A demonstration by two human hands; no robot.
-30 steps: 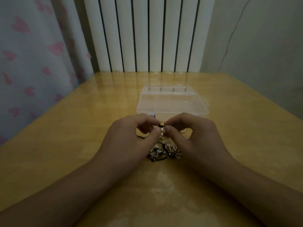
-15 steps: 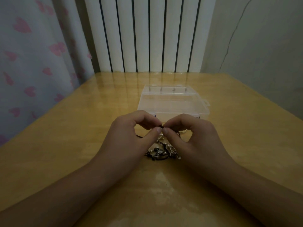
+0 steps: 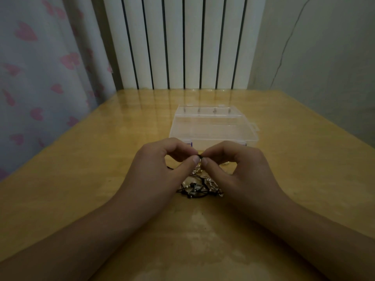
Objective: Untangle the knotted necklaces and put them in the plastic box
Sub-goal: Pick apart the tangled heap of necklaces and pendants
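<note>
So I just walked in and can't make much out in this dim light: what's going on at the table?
A person is working on a tangle of necklaces lying on the wooden table. The left hand and right hand meet above the heap, each pinching a small dark piece of cord between thumb and fingertip, apparently picking at a knot. The rest of the tangle lies on the table beneath them. The clear plastic box sits just beyond the hands; no necklace shows inside it.

Plastic box (image 3: 213, 128) just beyond fingers (image 3: 195, 159)
</note>
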